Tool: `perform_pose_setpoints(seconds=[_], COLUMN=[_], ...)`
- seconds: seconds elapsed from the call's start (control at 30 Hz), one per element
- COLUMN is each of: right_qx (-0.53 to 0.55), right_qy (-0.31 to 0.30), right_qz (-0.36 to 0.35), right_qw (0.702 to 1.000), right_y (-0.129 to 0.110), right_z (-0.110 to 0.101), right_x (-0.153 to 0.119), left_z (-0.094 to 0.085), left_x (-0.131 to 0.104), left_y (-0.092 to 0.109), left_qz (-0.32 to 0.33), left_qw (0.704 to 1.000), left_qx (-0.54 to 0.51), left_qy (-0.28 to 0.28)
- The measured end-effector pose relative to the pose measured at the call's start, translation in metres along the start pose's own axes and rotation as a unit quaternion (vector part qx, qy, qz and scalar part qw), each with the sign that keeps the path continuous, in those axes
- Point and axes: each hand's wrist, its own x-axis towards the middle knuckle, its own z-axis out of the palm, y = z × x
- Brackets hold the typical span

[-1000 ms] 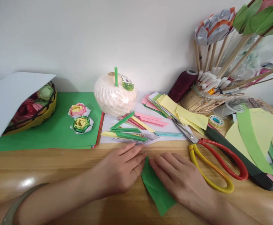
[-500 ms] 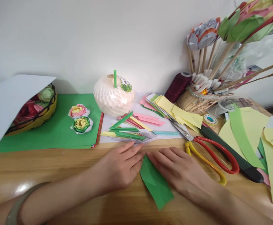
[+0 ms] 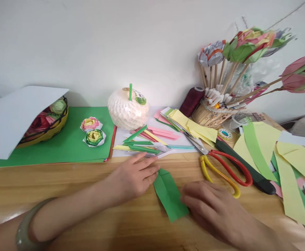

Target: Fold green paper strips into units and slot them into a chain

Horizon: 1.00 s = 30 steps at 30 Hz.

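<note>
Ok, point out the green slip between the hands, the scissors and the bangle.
Green slip (image 3: pixel 170 196), head view: middle of its upper face.
Scissors (image 3: pixel 215 153), head view: red handle, near the pivot.
Bangle (image 3: pixel 23 227), head view: outer face of the band.

At the lower center of the frame, I had the left hand (image 3: pixel 135 176) with its fingers stretched out, tips at the upper left edge of a creased green paper (image 3: pixel 169 195) on the tabletop (image 3: pixel 89 212). The right hand (image 3: pixel 215 211) looked curled and blurred by the paper's right edge; I could not tell whether they touched. I saw scissors (image 3: pixel 203 150) right of center, folded paper strips (image 3: pixel 143 149) mid-frame, and paper flowers (image 3: pixel 249 45) on sticks (image 3: pixel 229 77) at the upper right.
</note>
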Motion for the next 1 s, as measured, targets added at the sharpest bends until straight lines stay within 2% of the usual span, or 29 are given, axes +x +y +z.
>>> perform_pose_setpoints(seconds=[0.13, 0.2, 0.33, 0.5, 0.67, 0.8, 1.0], right_qx=[-0.012, -0.042, -0.079, 0.019, 0.099, 0.143, 0.152], right_qy=[0.001, 0.017, 0.022, 0.015, -0.002, -0.01, -0.019], right_qz=[-0.043, -0.039, 0.034, 0.126, 0.147, 0.187, 0.241], right_qw=[0.999, 0.998, 0.996, 0.992, 0.984, 0.972, 0.958], right_y=[-0.012, -0.018, -0.025, -0.022, -0.012, -0.009, -0.01], right_z=[0.004, 0.006, 0.014, 0.019, 0.014, 0.013, 0.016], right_x=[0.003, 0.008, 0.017, 0.027, 0.032, 0.036, 0.043], left_z=[-0.004, -0.01, -0.017, -0.016, -0.018, -0.018, -0.015], left_x=[0.003, 0.007, 0.011, 0.008, 0.005, 0.004, 0.006], left_y=[0.001, 0.006, 0.021, 0.032, 0.036, 0.045, 0.052], left_qz=[0.006, 0.016, 0.033, 0.058, 0.069, 0.039, -0.021], left_qw=[1.0, 1.0, 0.997, 0.998, 0.998, 0.999, 0.999], left_qx=[0.009, 0.003, -0.043, -0.012, 0.008, 0.021, 0.007], left_qy=[-0.009, 0.007, 0.053, 0.027, 0.008, -0.002, 0.027])
